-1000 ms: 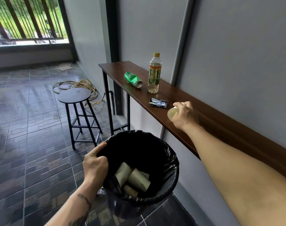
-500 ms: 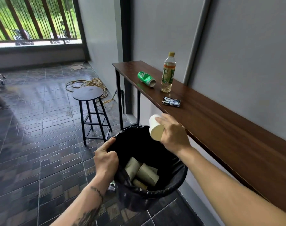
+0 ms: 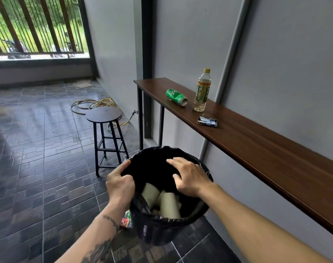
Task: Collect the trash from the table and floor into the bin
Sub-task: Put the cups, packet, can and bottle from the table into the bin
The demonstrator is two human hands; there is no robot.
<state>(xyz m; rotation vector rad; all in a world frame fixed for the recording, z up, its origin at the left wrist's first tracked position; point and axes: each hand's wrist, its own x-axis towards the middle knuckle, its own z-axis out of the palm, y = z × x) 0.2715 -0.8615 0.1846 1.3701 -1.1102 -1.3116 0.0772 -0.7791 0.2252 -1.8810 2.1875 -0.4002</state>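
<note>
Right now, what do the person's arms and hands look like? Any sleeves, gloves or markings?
Both arms are bare to the frame edge: no sleeves, gloves, watch or rings in view. The left hand sits on a forearm with dark tattoos: a thin band-like line near the wrist and a larger inked patch lower down. The right hand and its forearm show no markings.

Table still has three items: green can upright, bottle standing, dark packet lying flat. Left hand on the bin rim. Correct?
Not quite. In the head view the green can lies on its side, not upright. The rest holds: the bottle stands, the dark packet lies flat on the table, and the left hand grips the bin rim.
</note>
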